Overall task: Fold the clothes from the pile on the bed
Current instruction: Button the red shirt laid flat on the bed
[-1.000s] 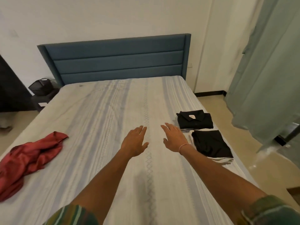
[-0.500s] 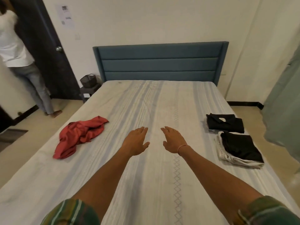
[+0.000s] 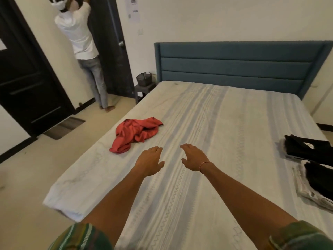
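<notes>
A second person (image 3: pixel 82 42) in a white top stands on the floor well beyond the bed's (image 3: pixel 225 123) left edge, facing a dark door (image 3: pixel 111 51). Closer to the bed, a small dark basket (image 3: pixel 144 78) sits on a low stand (image 3: pixel 143 89) just beside the left end of the blue headboard (image 3: pixel 237 67). On the striped sheet near the bed's left edge lies a crumpled red garment (image 3: pixel 135 133), unfolded. The left hand (image 3: pixel 150 162) hovers palm down over the middle of the bed, a little to the right of the red garment and not touching it, fingers straight and close together, holding nothing. The right hand (image 3: pixel 193 157), with a thin bracelet (image 3: pixel 203 166) at the wrist, is beside it, equally flat and empty. At the bed's right edge are folded black clothes (image 3: pixel 306 150), and nearer, a second folded stack (image 3: pixel 317 183), black on top of light fabric.
</notes>
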The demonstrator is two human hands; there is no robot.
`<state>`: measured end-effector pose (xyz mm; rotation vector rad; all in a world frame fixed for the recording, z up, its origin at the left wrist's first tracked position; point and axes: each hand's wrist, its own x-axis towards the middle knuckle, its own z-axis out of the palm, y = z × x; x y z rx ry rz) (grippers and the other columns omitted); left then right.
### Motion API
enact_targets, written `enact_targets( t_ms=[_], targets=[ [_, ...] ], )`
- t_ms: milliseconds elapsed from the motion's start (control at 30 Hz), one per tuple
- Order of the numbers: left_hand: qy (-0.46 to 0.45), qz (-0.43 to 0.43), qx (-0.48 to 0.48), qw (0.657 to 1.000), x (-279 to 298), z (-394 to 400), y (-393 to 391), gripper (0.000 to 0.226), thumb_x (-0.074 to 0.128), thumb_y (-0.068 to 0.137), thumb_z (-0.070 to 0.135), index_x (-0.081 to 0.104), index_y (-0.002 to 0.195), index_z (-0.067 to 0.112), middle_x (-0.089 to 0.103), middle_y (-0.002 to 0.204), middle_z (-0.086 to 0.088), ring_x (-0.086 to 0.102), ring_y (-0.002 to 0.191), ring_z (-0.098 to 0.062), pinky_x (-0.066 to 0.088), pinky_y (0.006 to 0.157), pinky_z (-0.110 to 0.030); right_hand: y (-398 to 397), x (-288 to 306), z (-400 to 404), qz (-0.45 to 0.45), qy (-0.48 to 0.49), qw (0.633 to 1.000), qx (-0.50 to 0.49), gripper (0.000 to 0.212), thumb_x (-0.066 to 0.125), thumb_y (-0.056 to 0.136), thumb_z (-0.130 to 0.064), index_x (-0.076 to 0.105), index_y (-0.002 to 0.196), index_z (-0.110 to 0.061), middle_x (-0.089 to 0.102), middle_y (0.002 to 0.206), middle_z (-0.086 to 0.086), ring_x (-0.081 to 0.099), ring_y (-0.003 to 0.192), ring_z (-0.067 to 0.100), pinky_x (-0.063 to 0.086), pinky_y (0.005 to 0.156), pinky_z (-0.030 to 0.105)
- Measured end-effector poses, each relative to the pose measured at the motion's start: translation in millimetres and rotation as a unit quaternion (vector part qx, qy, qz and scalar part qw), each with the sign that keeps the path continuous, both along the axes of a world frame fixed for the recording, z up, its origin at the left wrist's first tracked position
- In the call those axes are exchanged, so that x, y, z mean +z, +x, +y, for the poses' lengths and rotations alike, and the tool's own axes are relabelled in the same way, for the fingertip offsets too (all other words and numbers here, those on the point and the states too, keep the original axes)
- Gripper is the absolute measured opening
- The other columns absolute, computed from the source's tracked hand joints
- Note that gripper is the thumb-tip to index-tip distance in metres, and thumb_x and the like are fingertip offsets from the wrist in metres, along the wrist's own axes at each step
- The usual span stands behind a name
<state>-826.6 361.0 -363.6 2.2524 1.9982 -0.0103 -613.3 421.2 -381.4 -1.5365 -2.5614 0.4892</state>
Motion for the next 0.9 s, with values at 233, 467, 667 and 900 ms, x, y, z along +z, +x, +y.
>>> enact_targets(
  t_ms=[233, 467, 667, 900],
  targets=[
    [-0.049, 0.006, 0.030, 0.998, -40.9, 61.9, -100.5, 0.059, 0.051, 0.101, 0.043, 0.037, 0.149, 0.011, 0.046, 0.148, -0.008, 0.048, 0.131, -0.027, 0.042, 0.107, -0.042, -93.9, -37.9, 71.0, 0.008, -0.049, 0.998, 0.026, 0.062, 0.056, 0.100, -0.027, 0.031, 0.155, -0.015, 0.028, 0.162, 0.006, 0.036, 0.143, 0.028, 0.035, 0.115, 0.042],
    [-0.089, 0.006, 0.062, 0.994, -106.0, 167.1, -206.3, 0.059, 0.049, 0.101, 0.042, 0.034, 0.152, 0.015, 0.042, 0.151, -0.008, 0.046, 0.133, -0.028, 0.041, 0.108, -0.043, -198.9, -109.2, 170.5, 0.010, -0.112, 0.993, 0.041, 0.060, 0.056, 0.101, -0.026, 0.032, 0.155, -0.015, 0.026, 0.163, 0.007, 0.034, 0.144, 0.028, 0.034, 0.116, 0.042],
    [-0.127, -0.033, 0.140, 0.981, -168.7, 249.3, -280.7, 0.053, 0.052, 0.100, 0.038, 0.039, 0.149, 0.021, 0.045, 0.145, -0.016, 0.048, 0.129, -0.038, 0.042, 0.106, -0.048, -262.2, -172.5, 240.5, 0.016, -0.166, 0.985, 0.042, 0.058, 0.054, 0.102, -0.022, 0.032, 0.156, -0.015, 0.022, 0.165, 0.008, 0.031, 0.146, 0.029, 0.031, 0.118, 0.042],
    [-0.158, -0.010, 0.206, 0.966, -242.4, 321.4, -335.1, 0.043, 0.048, 0.100, 0.048, 0.043, 0.143, 0.050, 0.007, 0.160, -0.034, 0.015, 0.147, -0.052, 0.024, 0.116, -0.058, -314.3, -223.8, 297.0, 0.063, -0.197, 0.978, 0.016, 0.054, 0.054, 0.102, -0.019, 0.038, 0.153, -0.015, 0.027, 0.162, 0.006, 0.033, 0.146, 0.025, 0.027, 0.117, 0.034]
  ],
)
